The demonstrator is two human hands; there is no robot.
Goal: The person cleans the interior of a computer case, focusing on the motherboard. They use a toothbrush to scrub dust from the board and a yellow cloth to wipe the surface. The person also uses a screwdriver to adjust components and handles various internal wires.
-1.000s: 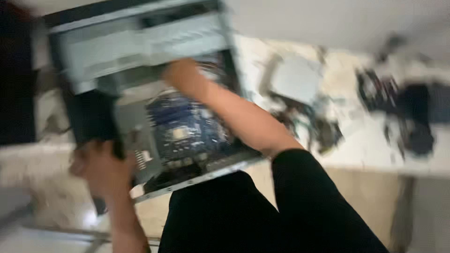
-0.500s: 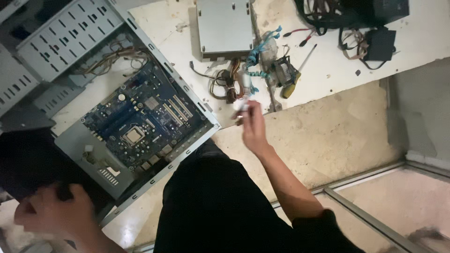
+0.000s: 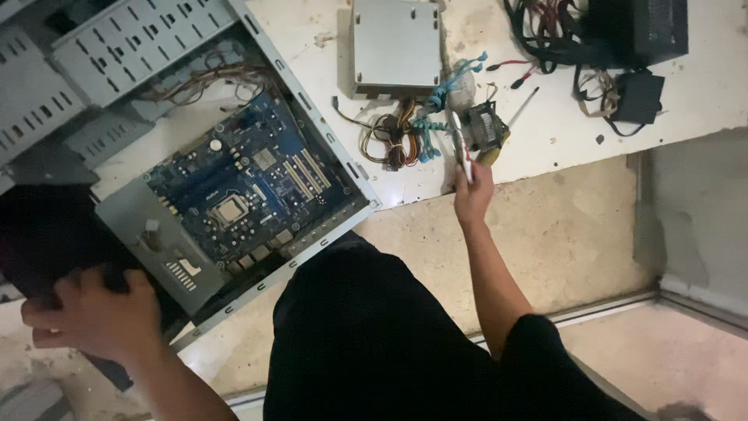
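1. Head view: the left hand (image 3: pixel 97 312) clamps its fingers on the dark near corner of the open computer case (image 3: pixel 136 43), which lies on its side and reaches up and away from that hand.
2. Just right of the left hand, inside the case, sits the blue motherboard (image 3: pixel 249 183); the case's grey rim runs diagonally between the two hands.
3. The right hand (image 3: pixel 473 196) is closed around a thin white-handled tool (image 3: pixel 461 152), at the near edge of the white worktop (image 3: pixel 561 117).
4. Directly beyond the right hand lie a bundle of coloured cables (image 3: pixel 401 136) and a small fan (image 3: pixel 487 126); farther beyond is a grey metal drive box (image 3: pixel 396 47).
5. Bare tan floor (image 3: pixel 561 234) lies open right of the right forearm.
6. The hands are well apart.
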